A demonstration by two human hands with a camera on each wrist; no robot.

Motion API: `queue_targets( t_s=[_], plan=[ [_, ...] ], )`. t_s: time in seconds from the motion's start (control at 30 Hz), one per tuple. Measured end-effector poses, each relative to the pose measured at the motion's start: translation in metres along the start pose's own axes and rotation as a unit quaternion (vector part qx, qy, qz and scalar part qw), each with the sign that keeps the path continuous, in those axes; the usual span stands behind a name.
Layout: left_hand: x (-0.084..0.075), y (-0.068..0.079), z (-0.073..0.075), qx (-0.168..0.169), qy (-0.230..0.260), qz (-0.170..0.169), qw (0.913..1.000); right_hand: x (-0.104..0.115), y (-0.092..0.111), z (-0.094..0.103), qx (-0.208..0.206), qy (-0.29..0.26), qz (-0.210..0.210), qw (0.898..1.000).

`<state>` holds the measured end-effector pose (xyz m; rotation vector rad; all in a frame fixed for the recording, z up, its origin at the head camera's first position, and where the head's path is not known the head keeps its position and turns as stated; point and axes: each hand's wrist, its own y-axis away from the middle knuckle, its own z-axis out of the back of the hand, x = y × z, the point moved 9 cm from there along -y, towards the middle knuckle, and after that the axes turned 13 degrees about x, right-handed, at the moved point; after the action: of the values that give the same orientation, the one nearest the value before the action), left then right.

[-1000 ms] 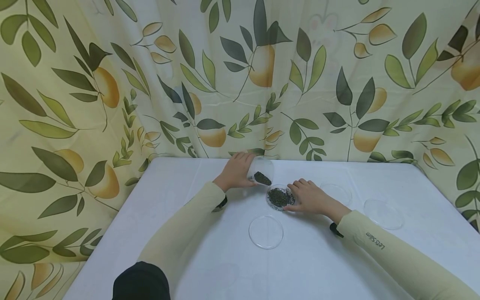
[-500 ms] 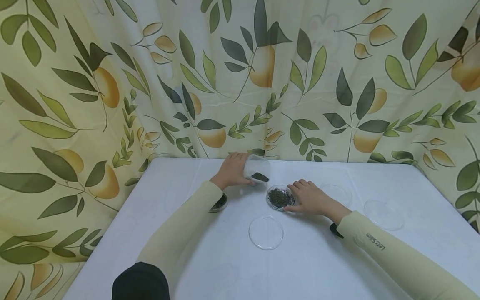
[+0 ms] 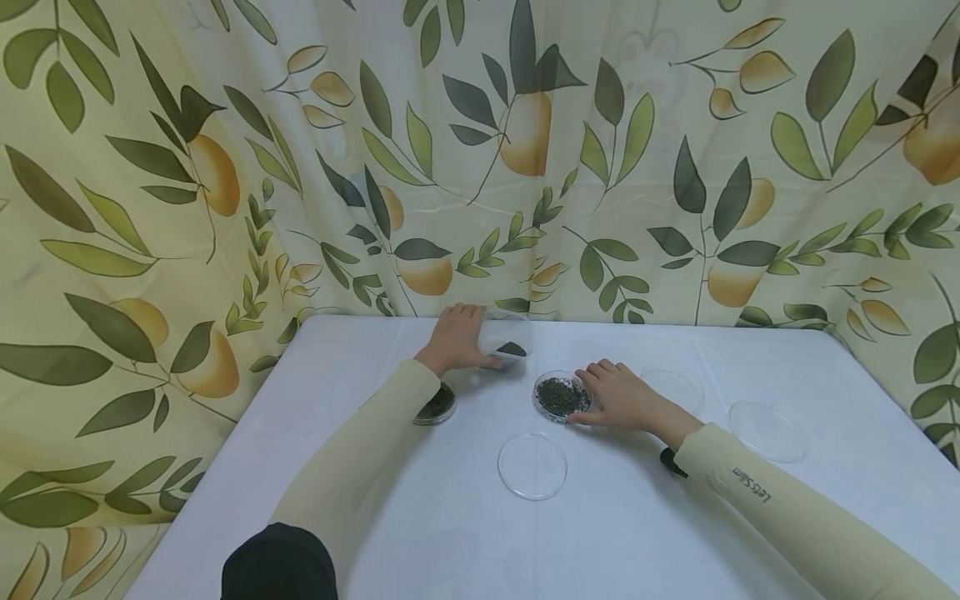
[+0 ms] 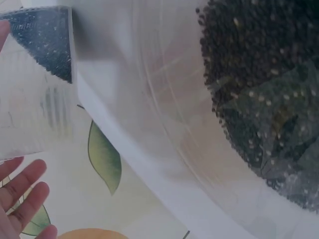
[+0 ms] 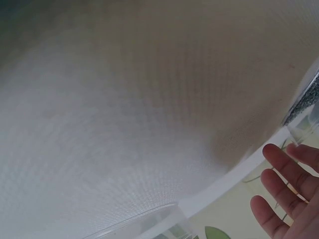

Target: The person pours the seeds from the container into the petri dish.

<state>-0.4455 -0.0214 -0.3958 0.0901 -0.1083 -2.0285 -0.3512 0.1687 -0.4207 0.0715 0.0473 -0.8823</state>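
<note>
I see the left hand (image 3: 455,337) gripping the cup (image 3: 507,330) behind the dish (image 3: 536,401) of dark seeds (image 3: 561,396) on the table (image 3: 645,525), which the right hand (image 3: 621,398) grips, so I would tilt slowly, holding this dish firm.

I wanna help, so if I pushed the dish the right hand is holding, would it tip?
Probably not: the dish looks low and wide, so it would likely slide. Its dark grains look loose, so they might jiggle if bumped.

A white table (image 3: 442,542) carries 2 dark-filled round dishes (image 3: 537,406) — plus 3 clear round pieces (image 3: 532,467), 2 farther right.
</note>
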Motion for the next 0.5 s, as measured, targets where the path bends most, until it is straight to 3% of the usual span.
queue_targets(
  t_s=[0.23,0.5],
  plan=[
    [0.006,0.001,-0.001,0.009,-0.005,0.019,0.9998,-0.002,-0.001,-0.004,0.031,-0.005,-0.019,0.999],
    [0.013,0.002,-0.004,0.017,0.017,0.027,0.9993,-0.004,-0.001,-0.005,0.030,-0.008,-0.018,0.999]
  ],
)
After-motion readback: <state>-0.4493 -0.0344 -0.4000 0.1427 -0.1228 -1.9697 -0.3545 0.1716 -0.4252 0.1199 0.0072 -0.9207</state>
